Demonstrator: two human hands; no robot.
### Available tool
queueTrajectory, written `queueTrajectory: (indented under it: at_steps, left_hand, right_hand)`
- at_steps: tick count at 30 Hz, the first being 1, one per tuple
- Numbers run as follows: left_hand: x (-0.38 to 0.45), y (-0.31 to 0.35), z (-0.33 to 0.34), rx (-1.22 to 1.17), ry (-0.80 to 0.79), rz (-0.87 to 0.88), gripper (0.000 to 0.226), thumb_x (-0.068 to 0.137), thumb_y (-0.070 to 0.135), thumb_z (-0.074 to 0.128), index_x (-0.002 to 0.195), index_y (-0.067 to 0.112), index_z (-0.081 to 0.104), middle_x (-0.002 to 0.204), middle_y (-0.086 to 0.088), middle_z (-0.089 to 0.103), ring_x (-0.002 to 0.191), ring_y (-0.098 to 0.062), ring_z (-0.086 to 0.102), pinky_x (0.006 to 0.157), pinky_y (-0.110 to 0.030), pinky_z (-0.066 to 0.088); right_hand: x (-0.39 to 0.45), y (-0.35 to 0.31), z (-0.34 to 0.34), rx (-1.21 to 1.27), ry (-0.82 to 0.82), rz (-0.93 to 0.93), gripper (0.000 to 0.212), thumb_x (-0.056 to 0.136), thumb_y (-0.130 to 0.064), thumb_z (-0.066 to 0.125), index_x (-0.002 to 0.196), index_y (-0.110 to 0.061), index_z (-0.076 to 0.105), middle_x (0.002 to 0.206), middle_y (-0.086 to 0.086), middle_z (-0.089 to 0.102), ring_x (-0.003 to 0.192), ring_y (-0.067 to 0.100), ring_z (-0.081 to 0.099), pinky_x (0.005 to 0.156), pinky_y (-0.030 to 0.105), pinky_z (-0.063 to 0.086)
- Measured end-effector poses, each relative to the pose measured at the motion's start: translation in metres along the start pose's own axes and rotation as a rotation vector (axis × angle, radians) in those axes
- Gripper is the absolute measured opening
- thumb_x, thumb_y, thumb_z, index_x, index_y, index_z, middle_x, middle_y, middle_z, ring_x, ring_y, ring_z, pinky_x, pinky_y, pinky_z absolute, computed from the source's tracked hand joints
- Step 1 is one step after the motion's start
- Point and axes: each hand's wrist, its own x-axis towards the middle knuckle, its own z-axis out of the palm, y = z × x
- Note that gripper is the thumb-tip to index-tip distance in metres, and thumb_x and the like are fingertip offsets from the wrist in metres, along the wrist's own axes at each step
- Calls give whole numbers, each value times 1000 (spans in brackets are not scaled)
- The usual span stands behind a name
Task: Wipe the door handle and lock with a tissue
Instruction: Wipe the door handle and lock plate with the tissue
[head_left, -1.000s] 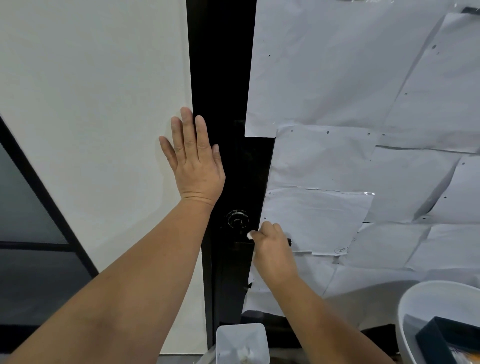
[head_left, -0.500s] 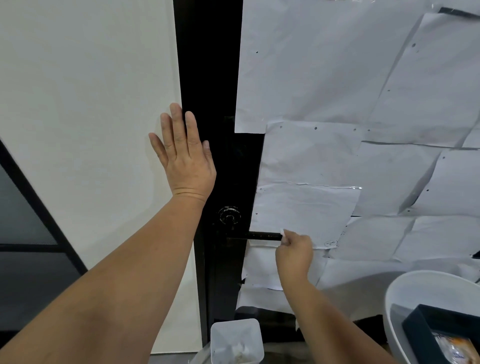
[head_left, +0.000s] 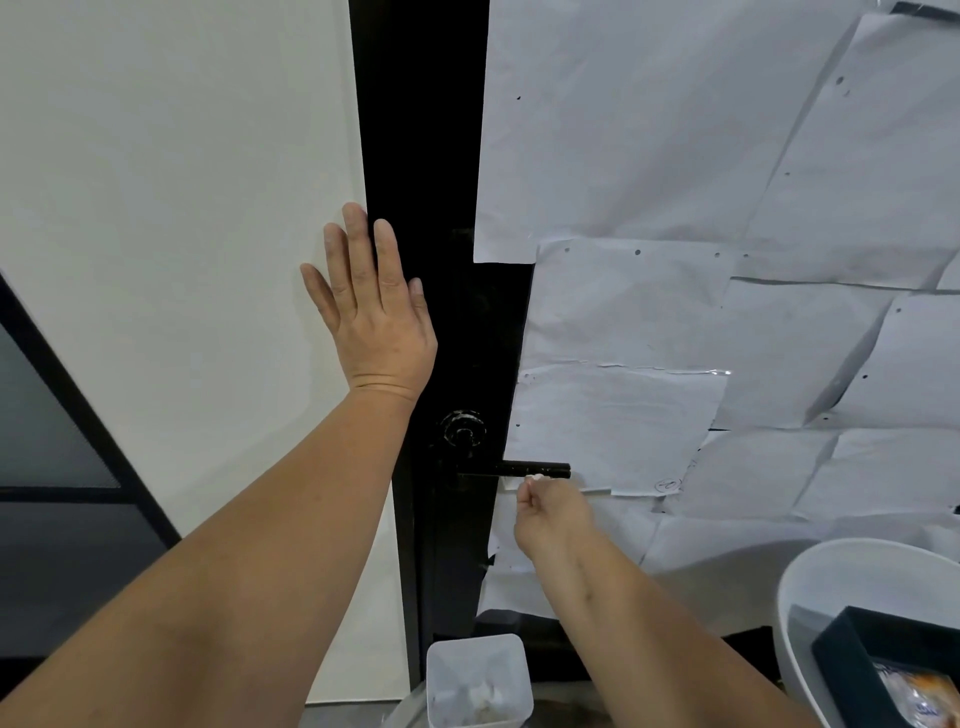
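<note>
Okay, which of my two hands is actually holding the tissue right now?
The right hand, lower down, pinches the tissue against the door handle. The left hand lies flat and empty, higher up.

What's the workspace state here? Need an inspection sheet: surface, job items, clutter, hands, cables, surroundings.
Surface: black door frame beside a white wall.
Job's things: black lever handle horizontal; round lock above it; white tissue against the handle's underside.
Clutter: clear tub holding white wads; white bin with a dark box.
Hands: left hand flat across wall and frame; right hand pinches the tissue.
Cables: nothing seen.
Surroundings: paper sheets cover the door panel.
</note>
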Motion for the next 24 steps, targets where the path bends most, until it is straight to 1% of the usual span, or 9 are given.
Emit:
queueTrajectory:
  at_steps: [2, 3, 7, 9, 13, 15, 17, 21, 24]
  left_hand:
    - [0, -1, 0, -3, 1, 0, 54, 99, 18, 46, 145, 5, 21, 150, -24, 34, 141, -38, 23, 114, -60, 14]
    - [0, 0, 0, -9, 2, 2, 54, 99, 18, 46, 145, 4, 21, 150, -24, 34, 140, -38, 23, 114, -60, 14]
    - [-1, -2, 1, -20, 11, 10, 61, 99, 18, 45, 148, 5, 10, 151, -23, 31, 144, -35, 18, 114, -59, 13]
    - [-2, -3, 3, -16, 24, 11, 64, 100, 20, 43, 148, 8, 3, 152, -20, 26, 148, -27, 5, 115, -58, 10]
    - [-2, -5, 4, -3, 22, 14, 71, 101, 22, 41, 151, 17, -10, 153, -19, 25, 147, -20, -8, 117, -56, 7]
    - [-2, -5, 4, -1, 18, 21, 73, 101, 22, 40, 151, 19, -14, 153, -18, 23, 147, -20, -10, 116, -57, 7]
    - [-2, -5, 4, 1, 16, 22, 74, 101, 22, 40, 151, 20, -15, 153, -18, 23, 147, -19, -10, 116, -57, 7]
    - [-2, -4, 3, 4, 12, 9, 69, 101, 22, 41, 152, 15, -6, 154, -17, 21, 148, -22, -5, 116, -58, 10]
    - [-1, -3, 2, -14, 10, 1, 63, 100, 20, 43, 150, 9, 7, 153, -21, 27, 147, -30, 10, 114, -61, 14]
  right_hand:
    - [2, 13, 10, 55, -54, 70, 29, 90, 11, 50, 116, 1, 56, 84, 9, 57, 71, 14, 56, 78, 21, 48]
    - [0, 20, 14, 47, -71, 84, 27, 88, 13, 50, 112, 2, 57, 85, 11, 58, 72, 16, 57, 80, 23, 49]
    - [-4, 37, 21, -88, -164, 109, 20, 89, 15, 45, 98, 2, 56, 84, 14, 57, 67, 17, 54, 65, 23, 50]
    - [-6, 41, 22, -112, -225, 146, 19, 91, 13, 42, 92, 0, 56, 83, 13, 56, 64, 16, 52, 62, 22, 47]
    - [-14, 50, 23, -173, -330, 212, 17, 91, 11, 44, 86, 2, 58, 87, 14, 56, 67, 17, 53, 65, 23, 49]
    - [-25, 47, 25, -335, -372, 123, 15, 90, 10, 48, 89, 2, 61, 84, 14, 60, 68, 17, 55, 69, 25, 51]
    - [-33, 37, 28, -643, -333, -157, 11, 89, 4, 54, 92, -1, 64, 78, 10, 63, 67, 17, 57, 71, 29, 52]
    - [-20, 19, 25, -1332, -333, -1211, 13, 86, -4, 55, 90, -9, 67, 73, 5, 57, 61, 13, 52, 58, 25, 48]
    - [-10, 21, 19, -1747, -394, -1577, 30, 71, 9, 63, 91, -12, 71, 77, 5, 51, 68, 20, 49, 53, 26, 40]
